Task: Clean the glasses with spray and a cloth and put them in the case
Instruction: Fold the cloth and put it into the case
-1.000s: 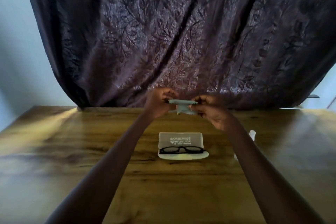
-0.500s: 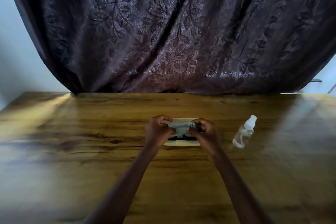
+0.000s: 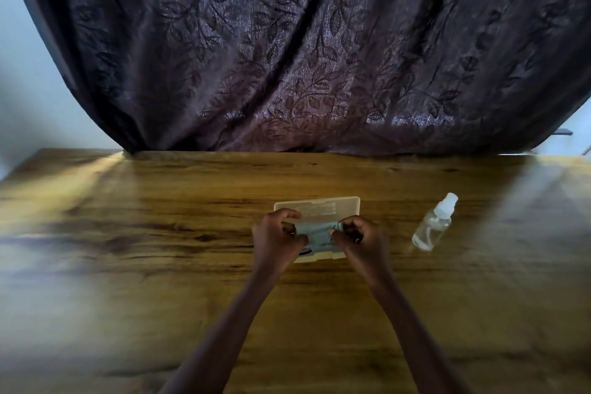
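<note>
Purple-brown, leaf-patterned curtain (image 3: 303, 41) hangs behind the wooden table (image 3: 128, 265), its hem at the far edge. At the table's middle lies the pale case (image 3: 319, 206), its lid open. Above it the left hand (image 3: 275, 241) and right hand (image 3: 358, 241) are close together, each pinching one end of the light blue cloth (image 3: 315, 233) with curled fingers, so it spans between them. A clear spray bottle (image 3: 433, 227) with a white top stands to the right, apart from the case. A sliver of the black glasses (image 3: 305, 253) shows inside the case beneath the left hand.
</note>
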Motion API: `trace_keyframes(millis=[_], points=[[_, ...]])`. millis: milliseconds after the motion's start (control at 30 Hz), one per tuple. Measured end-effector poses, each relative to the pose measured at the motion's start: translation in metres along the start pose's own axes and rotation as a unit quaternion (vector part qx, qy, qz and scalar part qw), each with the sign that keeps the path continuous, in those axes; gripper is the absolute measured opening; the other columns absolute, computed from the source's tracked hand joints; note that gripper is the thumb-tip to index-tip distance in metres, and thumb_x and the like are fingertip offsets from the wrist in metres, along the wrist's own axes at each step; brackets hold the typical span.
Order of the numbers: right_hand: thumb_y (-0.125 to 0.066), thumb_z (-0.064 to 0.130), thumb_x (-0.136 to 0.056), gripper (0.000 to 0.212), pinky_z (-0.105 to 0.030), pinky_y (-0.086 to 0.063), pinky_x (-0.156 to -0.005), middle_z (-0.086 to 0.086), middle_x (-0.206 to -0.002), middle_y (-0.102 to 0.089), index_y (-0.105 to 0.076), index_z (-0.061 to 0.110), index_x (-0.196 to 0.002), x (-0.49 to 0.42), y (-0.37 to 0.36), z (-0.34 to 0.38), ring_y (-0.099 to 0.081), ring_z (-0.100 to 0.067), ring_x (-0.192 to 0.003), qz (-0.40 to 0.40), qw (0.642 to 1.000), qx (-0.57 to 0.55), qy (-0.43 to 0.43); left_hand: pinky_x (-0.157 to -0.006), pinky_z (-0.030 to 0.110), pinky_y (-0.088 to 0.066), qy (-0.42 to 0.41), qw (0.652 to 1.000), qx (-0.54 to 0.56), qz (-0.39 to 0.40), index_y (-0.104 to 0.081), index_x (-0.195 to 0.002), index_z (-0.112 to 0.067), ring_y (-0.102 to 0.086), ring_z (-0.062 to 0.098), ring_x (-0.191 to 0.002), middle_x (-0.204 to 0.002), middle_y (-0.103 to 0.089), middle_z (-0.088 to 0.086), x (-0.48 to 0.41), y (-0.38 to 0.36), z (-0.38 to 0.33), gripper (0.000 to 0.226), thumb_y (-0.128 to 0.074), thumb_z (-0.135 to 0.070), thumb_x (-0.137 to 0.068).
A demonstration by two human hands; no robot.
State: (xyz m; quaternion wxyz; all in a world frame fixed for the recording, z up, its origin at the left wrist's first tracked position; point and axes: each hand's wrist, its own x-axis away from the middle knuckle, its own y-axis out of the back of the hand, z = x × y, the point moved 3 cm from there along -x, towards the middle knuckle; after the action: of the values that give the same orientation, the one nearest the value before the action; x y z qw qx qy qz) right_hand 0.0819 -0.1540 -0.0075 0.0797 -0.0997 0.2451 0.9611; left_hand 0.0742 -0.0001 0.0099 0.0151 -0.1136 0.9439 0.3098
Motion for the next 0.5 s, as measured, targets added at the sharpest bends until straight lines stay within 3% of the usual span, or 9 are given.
trace_keyframes(millis=[100, 267, 367, 433, 500], points=[[-0.071, 0.002, -0.074, 0.013, 0.001, -0.038, -0.048, 0.002, -0.072, -0.060, -0.066, 0.003, -0.086, 0.0014, -0.0002, 0.0017, -0.050, 0.005, -0.058, -0.016, 0.999, 0.028, 0.016, -0.052, -0.002, -0.039, -0.017, 1.000, 0.001, -0.007, -0.066, -0.099, -0.009, -0.061, 0.009, -0.072, -0.095, -0.071, 0.008, 0.0024, 0.0003, 0.0002, 0.037, -0.071, -0.002, -0.064], [-0.071, 0.005, -0.074, 0.017, 0.001, -0.037, -0.050, 0.000, -0.078, -0.060, -0.066, 0.005, -0.090, 0.0012, 0.0008, 0.0017, -0.051, -0.007, -0.063, -0.038, 0.998, 0.049, 0.021, -0.062, 0.001, -0.036, -0.040, 0.999, -0.028, -0.017, -0.066, -0.103, -0.010, -0.066, 0.013, -0.073, -0.093, -0.072, 0.011, 0.0067, -0.0010, -0.0022, 0.035, -0.068, -0.002, -0.069], [-0.070, 0.007, -0.076, 0.024, -0.002, -0.038, -0.055, -0.005, -0.091, -0.064, -0.065, 0.006, -0.099, 0.0003, 0.0026, -0.0010, -0.056, -0.012, -0.075, -0.046, 0.998, 0.035, 0.020, -0.063, 0.008, -0.043, -0.065, 0.997, -0.044, -0.025, -0.065, -0.105, -0.008, -0.067, 0.018, -0.082, -0.100, -0.071, 0.011, 0.0088, -0.0023, -0.0014, 0.037, -0.070, -0.003, -0.069], [-0.072, 0.006, -0.075, 0.034, -0.010, -0.042, -0.063, -0.012, -0.103, -0.063, -0.061, 0.005, -0.107, -0.0012, 0.0038, -0.0022, -0.056, -0.016, -0.083, -0.044, 0.999, 0.021, 0.021, -0.075, 0.018, -0.048, -0.085, 0.995, -0.044, -0.034, -0.062, -0.110, -0.007, -0.063, 0.020, -0.095, -0.110, -0.067, 0.010, 0.0085, -0.0039, 0.0001, 0.043, -0.071, -0.002, -0.069], [-0.075, 0.007, -0.072, 0.045, -0.006, -0.039, -0.069, -0.015, -0.111, -0.057, -0.057, 0.004, -0.113, -0.0018, 0.0056, -0.0011, -0.053, -0.019, -0.093, -0.045, 0.998, 0.025, 0.034, -0.088, 0.028, -0.044, -0.097, 0.992, -0.070, -0.039, -0.056, -0.119, -0.011, -0.052, 0.024, -0.111, -0.121, -0.061, 0.007, 0.0077, -0.0052, 0.0016, 0.051, -0.071, -0.005, -0.070]])
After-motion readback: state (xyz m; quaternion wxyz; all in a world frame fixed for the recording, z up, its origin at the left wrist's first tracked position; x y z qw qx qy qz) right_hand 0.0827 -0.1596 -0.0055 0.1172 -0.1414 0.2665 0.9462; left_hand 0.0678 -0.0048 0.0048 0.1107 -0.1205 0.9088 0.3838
